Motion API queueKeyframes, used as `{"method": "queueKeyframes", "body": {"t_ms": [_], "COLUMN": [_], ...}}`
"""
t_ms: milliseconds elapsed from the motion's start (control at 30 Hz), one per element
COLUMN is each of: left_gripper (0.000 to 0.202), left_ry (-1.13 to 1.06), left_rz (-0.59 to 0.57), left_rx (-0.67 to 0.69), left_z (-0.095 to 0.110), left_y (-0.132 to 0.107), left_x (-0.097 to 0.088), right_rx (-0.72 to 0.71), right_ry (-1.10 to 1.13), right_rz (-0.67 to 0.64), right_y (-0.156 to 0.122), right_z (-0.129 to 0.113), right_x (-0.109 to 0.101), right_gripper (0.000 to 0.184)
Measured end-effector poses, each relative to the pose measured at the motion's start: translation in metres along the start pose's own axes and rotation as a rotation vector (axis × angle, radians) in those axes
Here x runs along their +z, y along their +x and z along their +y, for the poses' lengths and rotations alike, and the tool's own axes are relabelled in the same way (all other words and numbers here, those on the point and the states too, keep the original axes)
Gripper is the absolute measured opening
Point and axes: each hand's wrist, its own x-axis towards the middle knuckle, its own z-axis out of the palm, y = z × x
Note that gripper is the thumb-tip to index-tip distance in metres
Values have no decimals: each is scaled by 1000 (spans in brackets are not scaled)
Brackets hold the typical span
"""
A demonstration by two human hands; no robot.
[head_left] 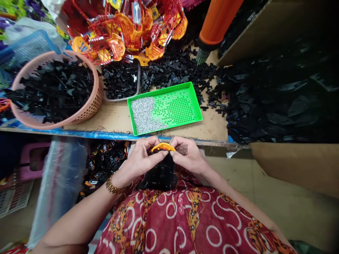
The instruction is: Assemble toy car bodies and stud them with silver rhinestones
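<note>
My left hand and my right hand meet in front of my lap, fingers closed on an orange plastic piece. This curved piece sits at the far end of a black plastic toy body, which rests against my lap with its near end low. Both thumbs press on the near side of the orange edge, and the other fingers are behind it, partly hidden. Just beyond my hands lies a green perforated tray, its left part covered with small silver screws.
A pink basket of black parts stands left, beside a clear container of similar parts. Orange toy shells pile up behind. An orange power screwdriver hangs point down. Black pieces heap right; cardboard juts out below.
</note>
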Motion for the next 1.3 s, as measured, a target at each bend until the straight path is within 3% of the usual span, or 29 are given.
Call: {"method": "queueKeyframes", "body": {"t_ms": [333,533,633,733,967,1300], "left_gripper": [36,34,32,30,25,17], "left_ry": [-26,-216,-284,-331,-323,-172], "left_rz": [17,29,39,42,94,157], "left_rx": [0,-55,-121,-128,-114,23], "left_z": [-4,-23,-31,-31,-25,-26], "left_y": [2,2,0,-4,-13,-13], "left_x": [5,-2,-5,-5,-9,-12], "right_rx": [-86,-22,-50,-87,-162,-227], "right_ry": [-13,-19,-55,-170,-134,-199], "right_rz": [20,-159,-218,-183,-134,-65], "right_y": [4,-2,-9,-13,-15,-21], "right_z": [5,3,1,2,14,6], "right_x": [1,-8,-6,1,11,17], "right_gripper": [23,21,42,54,40,42]}}
